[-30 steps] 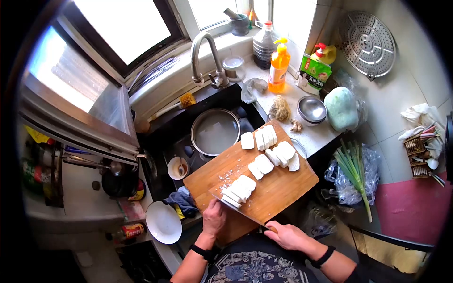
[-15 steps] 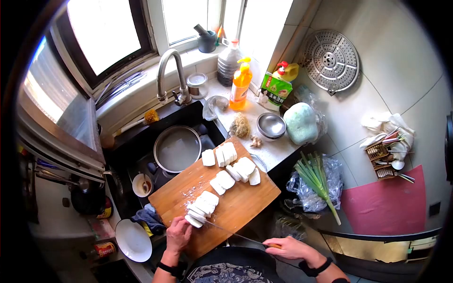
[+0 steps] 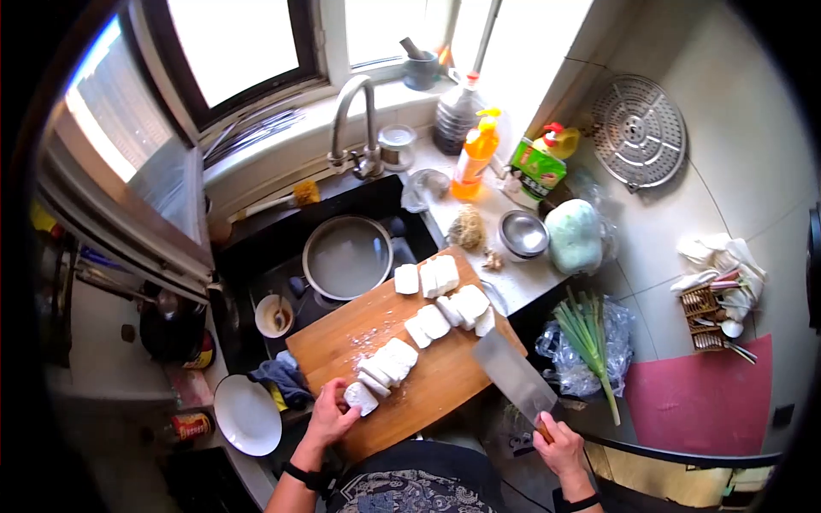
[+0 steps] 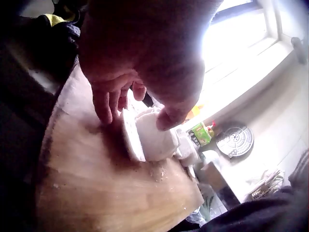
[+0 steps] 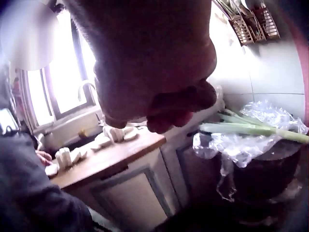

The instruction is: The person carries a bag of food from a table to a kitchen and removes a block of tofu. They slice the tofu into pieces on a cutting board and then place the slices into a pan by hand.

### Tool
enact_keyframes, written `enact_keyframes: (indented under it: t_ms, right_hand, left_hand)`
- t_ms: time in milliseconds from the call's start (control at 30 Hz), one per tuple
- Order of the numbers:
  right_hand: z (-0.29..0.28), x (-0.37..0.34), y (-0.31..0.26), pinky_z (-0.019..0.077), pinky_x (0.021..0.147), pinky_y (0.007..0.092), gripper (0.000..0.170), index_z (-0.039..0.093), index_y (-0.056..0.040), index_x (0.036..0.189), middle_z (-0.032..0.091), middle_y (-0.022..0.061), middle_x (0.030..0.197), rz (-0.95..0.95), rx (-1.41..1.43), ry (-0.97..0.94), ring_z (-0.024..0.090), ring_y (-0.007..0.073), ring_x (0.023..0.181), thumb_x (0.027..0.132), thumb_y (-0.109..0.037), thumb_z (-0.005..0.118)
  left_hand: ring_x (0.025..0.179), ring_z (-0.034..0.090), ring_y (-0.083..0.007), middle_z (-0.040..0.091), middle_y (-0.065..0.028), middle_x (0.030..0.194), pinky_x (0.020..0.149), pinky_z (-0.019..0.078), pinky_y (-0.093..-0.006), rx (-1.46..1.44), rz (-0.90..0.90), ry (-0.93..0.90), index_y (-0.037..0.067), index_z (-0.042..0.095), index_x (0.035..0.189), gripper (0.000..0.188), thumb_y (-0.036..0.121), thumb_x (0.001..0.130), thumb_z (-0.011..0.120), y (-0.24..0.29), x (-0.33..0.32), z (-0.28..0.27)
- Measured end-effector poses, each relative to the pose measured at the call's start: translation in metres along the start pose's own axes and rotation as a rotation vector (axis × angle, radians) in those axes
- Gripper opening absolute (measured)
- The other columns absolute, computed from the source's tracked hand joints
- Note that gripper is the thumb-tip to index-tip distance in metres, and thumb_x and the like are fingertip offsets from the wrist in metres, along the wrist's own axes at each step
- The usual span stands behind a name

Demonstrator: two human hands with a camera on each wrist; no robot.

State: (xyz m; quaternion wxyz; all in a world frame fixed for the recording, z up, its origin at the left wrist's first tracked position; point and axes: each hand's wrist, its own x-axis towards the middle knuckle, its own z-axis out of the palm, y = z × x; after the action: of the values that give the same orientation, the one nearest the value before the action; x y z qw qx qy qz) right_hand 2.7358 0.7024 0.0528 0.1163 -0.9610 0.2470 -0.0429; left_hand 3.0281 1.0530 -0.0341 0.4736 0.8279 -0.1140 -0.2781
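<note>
In the head view, a wooden cutting board [image 3: 445, 376] carries rows of thick white slices [image 3: 393, 363]. My left hand [image 3: 329, 419] holds the end slice [image 3: 361, 398] at the board's near left; in the left wrist view its thumb and fingers [image 4: 166, 120] lie on either side of a slice [image 4: 155, 137]. My right hand [image 3: 560, 446] grips the handle of a cleaver [image 3: 513, 374], whose broad blade points up and left over the board's right edge. In the right wrist view my curled right hand [image 5: 154, 72] shows, but not the blade.
Behind the board, the black sink holds a metal pot [image 3: 348, 256] and a small cup [image 3: 274, 315]. A white plate [image 3: 247, 415] lies at left. Bowls [image 3: 523, 234], bottles [image 3: 475, 157] and a melon [image 3: 574, 237] stand behind right; green onions [image 3: 590, 338] lie on plastic at right.
The cleaver has come away from the row of slices and swung right, its blade now raised and turned flat to view. The end slice sits apart from its row beside my left hand.
</note>
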Motion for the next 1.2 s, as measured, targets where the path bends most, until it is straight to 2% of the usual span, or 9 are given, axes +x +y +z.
enact_keyframes:
  t_ms: [33,133,167,233,333,733,900,1100,1200]
  right_hand:
    - [0.003,-0.006,0.007,0.0544,0.057,0.0411,0.045,0.067,-0.0175,0.122,0.062,0.007,0.074,-0.071,0.017,-0.015,0.065,0.0278,0.065,0.079,-0.022,0.076]
    - [0.013,-0.017,0.022,0.0532,0.055,0.0389,0.051,0.066,-0.0244,0.125,0.06,0.0032,0.073,-0.258,0.045,-0.09,0.064,0.0247,0.064,0.076,-0.025,0.08]
    - [0.018,-0.016,0.026,0.0529,0.055,0.0381,0.053,0.066,-0.0263,0.126,0.06,0.0023,0.074,-0.308,0.045,-0.138,0.063,0.0241,0.064,0.075,-0.026,0.081]
    - [0.023,-0.008,0.023,0.0525,0.057,0.0367,0.056,0.063,-0.0299,0.13,0.059,0.0019,0.075,-0.376,0.095,-0.213,0.063,0.0231,0.067,0.077,-0.028,0.081]
    - [0.037,0.016,0.02,0.0523,0.058,0.0364,0.056,0.061,-0.0297,0.132,0.059,0.002,0.075,-0.474,0.097,-0.266,0.063,0.024,0.068,0.079,-0.025,0.08]
    - [0.064,0.112,-0.021,0.0554,0.071,0.0393,0.054,0.06,-0.0257,0.133,0.064,0.0056,0.089,-0.564,0.153,-0.363,0.066,0.027,0.084,0.082,-0.018,0.076]
    - [0.08,0.127,-0.035,0.0554,0.074,0.0411,0.046,0.064,-0.0246,0.127,0.065,0.0058,0.096,-0.577,0.143,-0.35,0.066,0.0279,0.089,0.084,-0.015,0.073]
    - [0.083,0.134,-0.051,0.0558,0.076,0.0412,0.037,0.065,-0.0192,0.119,0.064,0.0074,0.107,-0.619,0.028,-0.345,0.065,0.0285,0.095,0.083,-0.017,0.073]
    - [0.071,0.146,-0.074,0.0558,0.08,0.0416,0.035,0.064,-0.0153,0.119,0.064,0.0094,0.111,-0.634,0.103,-0.337,0.065,0.0313,0.097,0.085,-0.021,0.072]
  left_hand:
    - [0.103,0.066,-0.029,0.055,-0.021,0.126,0.088,0.0552,-0.0372,-0.019,-0.053,-0.061,0.0,0.046,0.134,0.071,0.02,0.076,0.081,0.002,0.001,-0.002]
    - [0.119,0.059,-0.0357,0.054,-0.0234,0.129,0.101,0.049,-0.041,0.299,0.242,-0.025,0.0,0.04,0.14,0.083,0.025,0.074,0.084,0.013,0.003,-0.002]
    - [0.128,0.051,-0.0397,0.05,-0.0241,0.135,0.109,0.0428,-0.043,0.269,0.179,-0.072,0.001,0.036,0.144,0.092,0.03,0.072,0.086,0.014,0.004,0.0]
    - [0.128,0.051,-0.0398,0.048,-0.023,0.137,0.108,0.0441,-0.0434,0.293,0.209,-0.065,0.002,0.036,0.144,0.092,0.03,0.072,0.086,0.019,0.007,0.003]
    - [0.129,0.05,-0.0409,0.045,-0.0215,0.141,0.106,0.0457,-0.0449,0.357,0.234,-0.057,0.006,0.034,0.147,0.096,0.028,0.07,0.087,0.016,0.012,0.006]
    - [0.124,0.053,-0.0415,0.044,-0.0198,0.14,0.101,0.0499,-0.0472,0.415,0.23,0.04,0.009,0.035,0.146,0.096,0.025,0.068,0.088,0.005,0.029,0.003]
    - [0.124,0.054,-0.0405,0.045,-0.0206,0.138,0.101,0.0497,-0.0471,0.426,0.234,0.112,0.007,0.036,0.146,0.095,0.03,0.069,0.088,-0.01,0.025,-0.007]
    - [0.128,0.051,-0.0386,0.047,-0.0229,0.137,0.103,0.0484,-0.0434,0.309,0.136,0.101,0.003,0.035,0.146,0.098,0.035,0.07,0.088,-0.01,0.021,-0.012]
    - [0.129,0.051,-0.035,0.046,-0.0222,0.138,0.098,0.0517,-0.0417,0.062,-0.012,0.039,0.002,0.034,0.148,0.098,0.032,0.071,0.088,-0.017,0.02,-0.012]
